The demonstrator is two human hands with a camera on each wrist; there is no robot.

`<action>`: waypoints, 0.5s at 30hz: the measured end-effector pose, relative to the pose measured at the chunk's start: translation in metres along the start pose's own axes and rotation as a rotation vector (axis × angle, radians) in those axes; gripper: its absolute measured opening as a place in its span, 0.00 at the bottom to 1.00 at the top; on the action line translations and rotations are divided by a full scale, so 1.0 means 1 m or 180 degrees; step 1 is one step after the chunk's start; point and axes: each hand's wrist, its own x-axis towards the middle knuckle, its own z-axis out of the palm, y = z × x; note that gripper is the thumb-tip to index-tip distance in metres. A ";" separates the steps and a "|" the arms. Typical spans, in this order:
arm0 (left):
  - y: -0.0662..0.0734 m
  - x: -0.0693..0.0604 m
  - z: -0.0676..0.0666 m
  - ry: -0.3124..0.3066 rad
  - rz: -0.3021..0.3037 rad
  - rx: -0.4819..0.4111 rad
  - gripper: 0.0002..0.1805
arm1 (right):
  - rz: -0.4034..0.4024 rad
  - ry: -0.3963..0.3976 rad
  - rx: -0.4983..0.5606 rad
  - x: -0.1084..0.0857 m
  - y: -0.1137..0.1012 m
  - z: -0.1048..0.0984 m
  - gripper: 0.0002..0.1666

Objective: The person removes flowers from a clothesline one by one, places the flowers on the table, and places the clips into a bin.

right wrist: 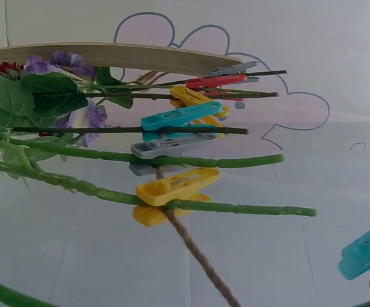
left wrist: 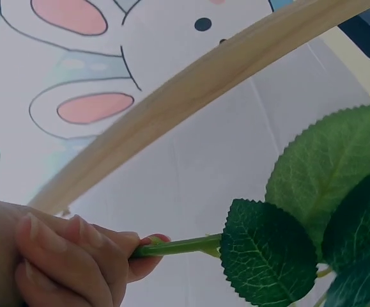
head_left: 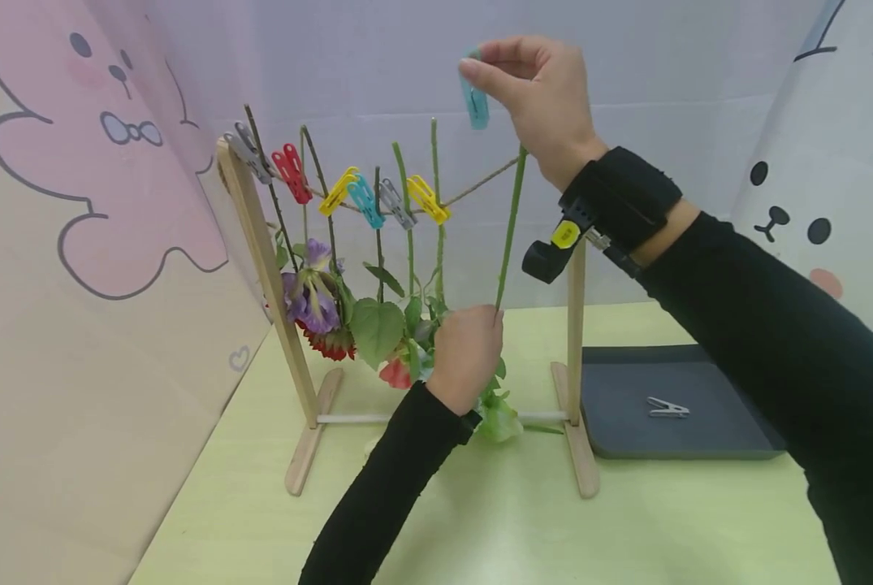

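My left hand [head_left: 467, 353] grips a green flower stem [head_left: 512, 227] low down, near its leaves. A pale green flower [head_left: 500, 421] hangs head down below that hand. In the left wrist view, the thumb and fingers close round the stem beside serrated leaves [left wrist: 271, 249]. Higher up, my right hand [head_left: 546, 97] pinches a light blue clothespin [head_left: 476, 104] between thumb and fingers, apart from the twine [head_left: 480, 181]. The stem's upper end passes at the right hand's wrist, its tip hidden. Part of the same clothespin [right wrist: 367, 249] shows in the right wrist view.
Several flowers, such as a purple one [head_left: 315, 301], hang upside down from the twine by grey, red, yellow and blue clothespins [head_left: 365, 201]. A wooden frame [head_left: 576, 325] carries the twine. At right, a dark tray [head_left: 626, 439] holds a grey clothespin [head_left: 667, 408].
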 end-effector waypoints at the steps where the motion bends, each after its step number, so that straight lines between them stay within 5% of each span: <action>1: 0.000 -0.002 -0.003 0.0028 0.0056 0.0056 0.19 | -0.0035 0.0022 0.0044 0.001 -0.002 -0.002 0.14; 9: -0.003 -0.013 -0.028 0.0253 0.0578 0.0461 0.17 | -0.0172 0.0145 0.0515 0.005 -0.016 -0.028 0.10; 15: -0.005 -0.020 -0.045 -0.0029 0.0885 0.0966 0.17 | -0.0149 0.0118 0.0655 0.004 -0.020 -0.054 0.18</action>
